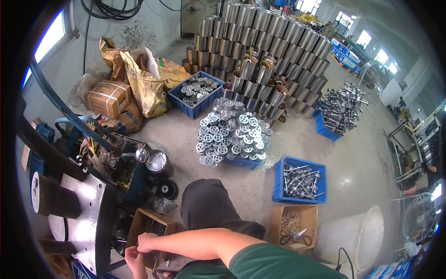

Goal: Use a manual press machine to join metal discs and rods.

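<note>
My right hand reaches across my body to the lower left, its fingers curled. My left hand sits just below it, touching it. Both meet at the edge of a grey metal machine plate, over an open cardboard box of dark round parts. Whatever may be between the fingers is too small to make out. My knee in dark trousers is just right of the box. A shiny metal cup stands on the machine above.
On the floor ahead are a heap of round aluminium end caps, a blue crate of rotor shafts, a cardboard box with scissors and a white bucket. Stacked steel cylinders, another blue crate, yellow sacks stand behind.
</note>
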### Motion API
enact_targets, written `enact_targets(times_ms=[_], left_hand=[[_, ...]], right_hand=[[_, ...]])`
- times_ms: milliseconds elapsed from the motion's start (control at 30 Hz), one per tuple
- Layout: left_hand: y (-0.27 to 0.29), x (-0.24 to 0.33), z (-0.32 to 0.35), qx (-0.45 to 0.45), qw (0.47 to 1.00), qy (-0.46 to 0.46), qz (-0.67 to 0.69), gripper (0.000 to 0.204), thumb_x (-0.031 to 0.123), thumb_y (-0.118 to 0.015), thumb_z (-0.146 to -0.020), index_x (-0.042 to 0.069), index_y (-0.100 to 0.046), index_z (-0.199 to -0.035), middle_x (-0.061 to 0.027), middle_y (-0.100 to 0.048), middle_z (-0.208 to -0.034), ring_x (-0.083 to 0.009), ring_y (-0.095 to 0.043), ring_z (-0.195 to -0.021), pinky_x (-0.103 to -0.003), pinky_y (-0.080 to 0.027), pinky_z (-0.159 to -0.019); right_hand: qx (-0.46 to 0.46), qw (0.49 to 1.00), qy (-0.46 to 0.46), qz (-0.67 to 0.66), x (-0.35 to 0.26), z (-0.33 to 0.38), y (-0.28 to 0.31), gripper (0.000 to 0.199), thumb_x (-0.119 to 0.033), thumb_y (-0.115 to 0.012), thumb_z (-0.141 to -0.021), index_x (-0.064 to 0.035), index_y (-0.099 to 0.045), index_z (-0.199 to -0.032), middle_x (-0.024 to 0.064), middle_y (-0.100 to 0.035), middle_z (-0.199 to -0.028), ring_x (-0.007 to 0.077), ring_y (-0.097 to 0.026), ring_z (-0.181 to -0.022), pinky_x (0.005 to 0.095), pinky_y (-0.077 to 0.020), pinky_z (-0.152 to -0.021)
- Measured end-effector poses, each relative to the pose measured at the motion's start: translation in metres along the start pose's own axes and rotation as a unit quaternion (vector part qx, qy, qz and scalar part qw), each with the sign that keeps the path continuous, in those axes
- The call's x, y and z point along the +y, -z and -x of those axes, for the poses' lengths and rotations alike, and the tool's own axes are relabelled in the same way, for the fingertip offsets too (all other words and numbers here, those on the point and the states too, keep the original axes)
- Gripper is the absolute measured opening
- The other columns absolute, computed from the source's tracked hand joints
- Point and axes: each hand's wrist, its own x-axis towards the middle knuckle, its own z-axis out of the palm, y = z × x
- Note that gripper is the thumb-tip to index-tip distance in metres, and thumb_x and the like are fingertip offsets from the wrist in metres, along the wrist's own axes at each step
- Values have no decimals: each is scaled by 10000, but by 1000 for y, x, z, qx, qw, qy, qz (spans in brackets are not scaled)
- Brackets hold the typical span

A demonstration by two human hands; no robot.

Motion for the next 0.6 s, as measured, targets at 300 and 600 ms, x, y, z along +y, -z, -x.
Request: enact_targets(times_ms=[300, 600], left_hand=[[-13, 15, 6, 158, 921, -220, -278, 287, -149, -490, -615, 20, -510, -846, -110, -473, -748, -318, -505, -734, -380, -432, -700], [-26, 57, 46, 20, 907, -269, -322, 120, -30, -595, -787, 9, -626, -897, -191, -618, -1033, -398, -590, -976, -456, -499, -856]], right_hand=[[28, 996, -6, 80, 7, -6, -9, 279, -128, -623, -850, -2, -769, -1051, 207, -760, -1045, 357, -745, -1010, 460, -601, -819], [21, 997, -50, 52, 23, -14, -7, 324, -220, -626, -885, -52, -757, -1128, 206, -737, -1154, 363, -720, -1082, 487, -575, -896]])
